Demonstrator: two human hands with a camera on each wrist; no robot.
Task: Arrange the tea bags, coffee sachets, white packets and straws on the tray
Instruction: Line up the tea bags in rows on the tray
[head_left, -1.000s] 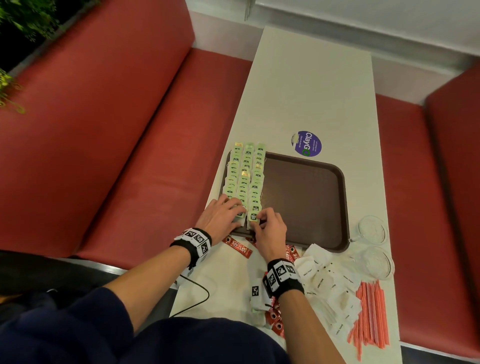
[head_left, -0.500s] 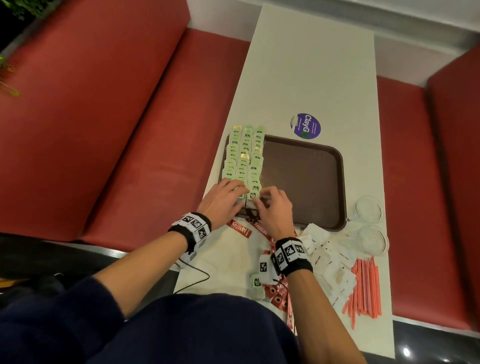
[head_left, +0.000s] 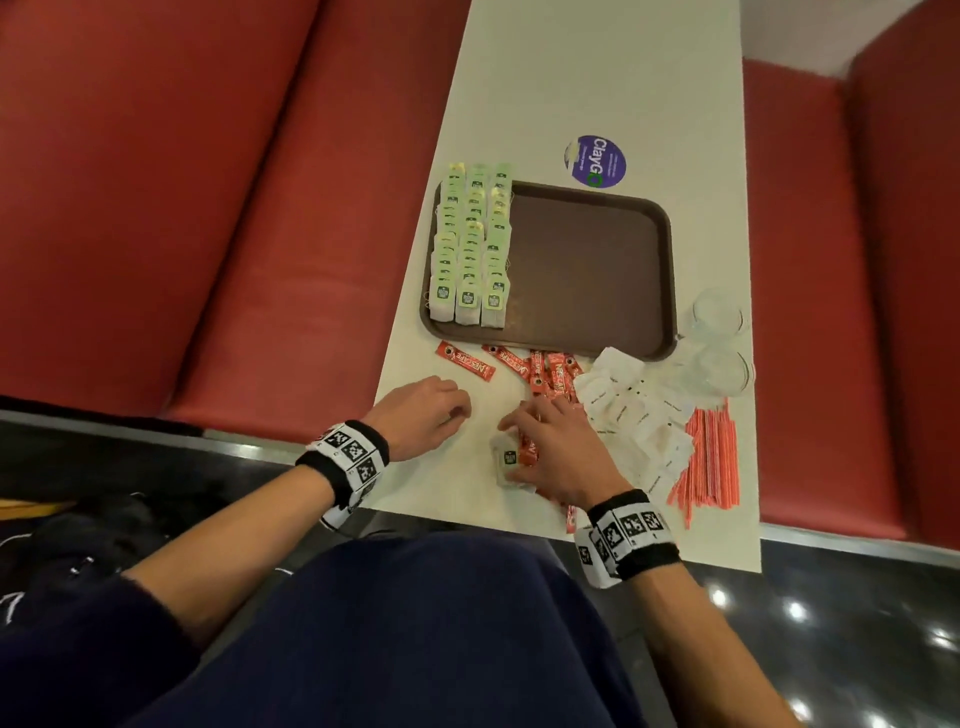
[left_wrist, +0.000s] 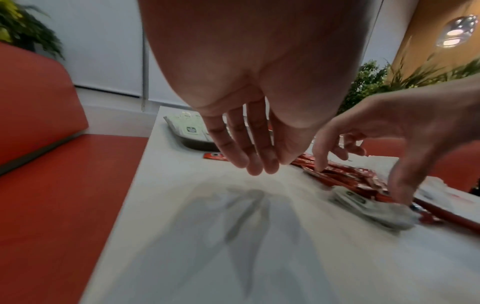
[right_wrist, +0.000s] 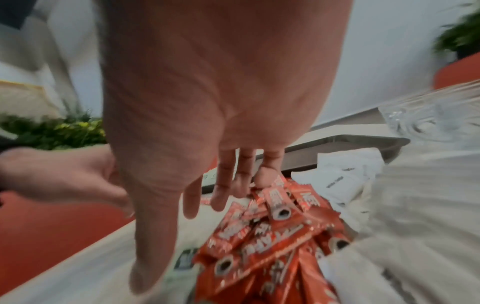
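1. Tea bags with green tags (head_left: 471, 244) lie in three rows at the left of the brown plastic tray (head_left: 592, 265); that step looks nearly done.
2. Right hand (head_left: 558, 451), fingers spread, reaches over a small stack of leftover tea bags (head_left: 508, 460) and the red coffee sachets (head_left: 550, 371) on the white worktop (head_left: 587, 67); any grip is unclear.
3. Left hand (head_left: 423, 415) hovers loosely curled, holding nothing.
4. Next, probably: lift the stack, then the sachets; white paper packets (head_left: 631, 415) and orange straws (head_left: 709, 457) wait beside.

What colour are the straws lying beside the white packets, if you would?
Orange-red straws; the head view shows them best.
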